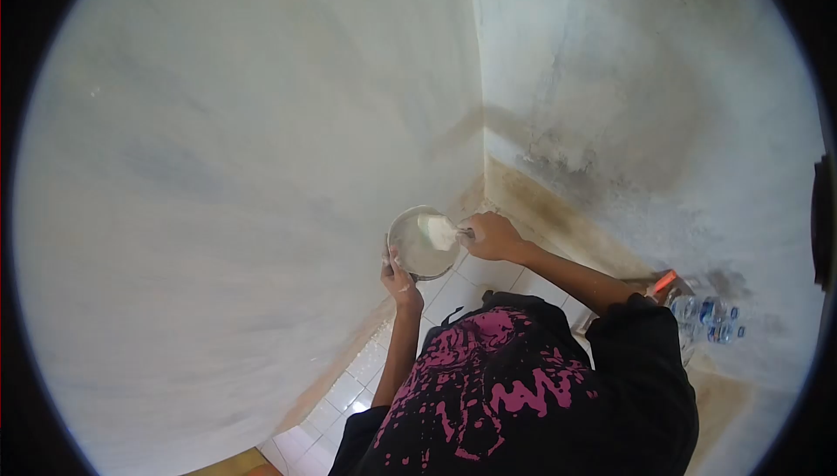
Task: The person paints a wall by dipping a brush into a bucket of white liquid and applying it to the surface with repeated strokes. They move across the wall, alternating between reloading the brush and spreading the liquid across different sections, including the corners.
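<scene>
My left hand [400, 282] is closed on the near left side of a round metal bowl [404, 234], its fingers at the rim and whitish smears on them. Pale paste [427, 259] lies in the bowl. From the right, my right hand [491, 236] grips the handle of a putty knife [439, 232]. White paste coats its blade, which overlaps the inside of the bowl in this view.
A greyish-white wall [261, 171] rises on the left and meets a stained, patchy wall [610, 145] at the corner. White floor tiles [453, 295] lie below. Clear plastic bottles [711, 317] and an orange object [665, 281] are at the right.
</scene>
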Motion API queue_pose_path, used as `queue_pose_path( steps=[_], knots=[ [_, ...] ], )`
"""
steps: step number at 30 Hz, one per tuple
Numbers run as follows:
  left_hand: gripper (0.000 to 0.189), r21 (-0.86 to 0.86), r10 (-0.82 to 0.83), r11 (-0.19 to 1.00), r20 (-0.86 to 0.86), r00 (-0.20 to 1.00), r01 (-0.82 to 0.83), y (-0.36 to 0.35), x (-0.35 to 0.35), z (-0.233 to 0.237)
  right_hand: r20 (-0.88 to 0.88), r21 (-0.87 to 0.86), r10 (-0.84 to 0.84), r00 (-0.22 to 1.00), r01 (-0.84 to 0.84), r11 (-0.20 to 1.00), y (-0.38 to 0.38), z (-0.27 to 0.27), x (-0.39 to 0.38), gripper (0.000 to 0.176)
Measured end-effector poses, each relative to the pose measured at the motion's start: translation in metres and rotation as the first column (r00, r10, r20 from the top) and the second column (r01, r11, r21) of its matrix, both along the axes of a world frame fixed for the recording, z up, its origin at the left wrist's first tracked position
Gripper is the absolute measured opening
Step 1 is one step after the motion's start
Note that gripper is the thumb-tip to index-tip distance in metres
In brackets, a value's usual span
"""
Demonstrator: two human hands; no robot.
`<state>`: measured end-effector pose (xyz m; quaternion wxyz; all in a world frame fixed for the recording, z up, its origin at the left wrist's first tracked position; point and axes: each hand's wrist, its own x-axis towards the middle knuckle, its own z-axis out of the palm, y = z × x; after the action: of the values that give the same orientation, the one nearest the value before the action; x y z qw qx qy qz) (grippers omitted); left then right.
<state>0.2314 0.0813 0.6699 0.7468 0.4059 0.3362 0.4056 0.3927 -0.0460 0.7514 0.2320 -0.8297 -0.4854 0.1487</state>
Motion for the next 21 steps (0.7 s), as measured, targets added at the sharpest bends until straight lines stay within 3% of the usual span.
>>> queue_pose_path(
  steps=[1, 2, 3, 5, 7, 9, 11, 12, 14, 18, 19, 21],
  knots=[
    [0.056, -0.002, 0.023, 1.0, 0.008, 1.0, -0.023, 0.0, -0.002, -0.006, -0.084, 0.169, 0.0, 0.996, 0.015, 0.986, -0.001, -0.003, 0.005, 0.03],
    [0.055, 0.001, 0.036, 0.999, 0.02, 0.999, -0.036, 0.003, -0.004, -0.012, -0.214, 0.122, -0.018, 0.977, 0.044, 0.992, 0.002, -0.006, 0.012, 0.036],
    [0.054, 0.01, 0.045, 0.999, 0.027, 0.999, -0.045, 0.007, -0.009, -0.016, -0.21, 0.13, 0.005, 0.978, 0.023, 0.991, 0.006, -0.01, 0.016, 0.036],
    [0.053, -0.007, 0.1, 0.995, 0.022, 0.995, -0.1, 0.005, -0.014, -0.016, -0.296, 0.289, -0.044, 0.954, 0.134, 0.948, 0.014, -0.019, 0.019, 0.036],
    [0.052, -0.036, 0.138, 0.99, 0.007, 0.99, -0.138, -0.002, -0.029, -0.017, -0.376, 0.34, -0.053, 0.925, 0.191, 0.921, 0.028, -0.013, 0.016, 0.035],
    [0.055, 0.131, 0.184, 0.975, -0.034, 0.982, -0.178, -0.013, -0.051, -0.019, -0.453, 0.373, -0.062, 0.889, 0.252, 0.893, 0.044, -0.005, 0.011, 0.035],
    [0.058, 0.086, 0.172, 0.982, -0.04, 0.984, -0.169, -0.031, -0.084, -0.003, -0.466, 0.56, 0.001, 0.885, 0.295, 0.774, 0.061, 0.001, 0.003, 0.03],
    [0.061, 0.04, 0.154, 0.987, -0.039, 0.987, -0.153, -0.043, -0.105, 0.005, -0.471, 0.557, 0.016, 0.882, 0.283, 0.78, 0.07, -0.005, 0.001, 0.03],
    [0.063, 0.067, 0.2, 0.978, -0.048, 0.979, -0.196, -0.065, -0.147, 0.011, -0.636, 0.568, 0.175, 0.751, 0.302, 0.766, 0.086, -0.026, -0.01, 0.029],
    [0.061, 0.053, 0.252, 0.967, -0.105, 0.962, -0.248, -0.092, -0.199, 0.0, -0.776, 0.511, 0.225, 0.589, 0.379, 0.771, 0.076, -0.059, -0.029, 0.031],
    [0.059, 0.027, 0.27, 0.963, -0.116, 0.956, -0.269, -0.099, -0.21, 0.001, -0.78, 0.506, 0.225, 0.584, 0.378, 0.775, 0.074, -0.066, -0.032, 0.031],
    [0.059, -0.029, 0.292, 0.953, -0.172, 0.941, -0.301, -0.114, -0.229, 0.009, -0.684, 0.54, 0.161, 0.712, 0.345, 0.767, 0.066, -0.073, -0.045, 0.03]
  ],
)
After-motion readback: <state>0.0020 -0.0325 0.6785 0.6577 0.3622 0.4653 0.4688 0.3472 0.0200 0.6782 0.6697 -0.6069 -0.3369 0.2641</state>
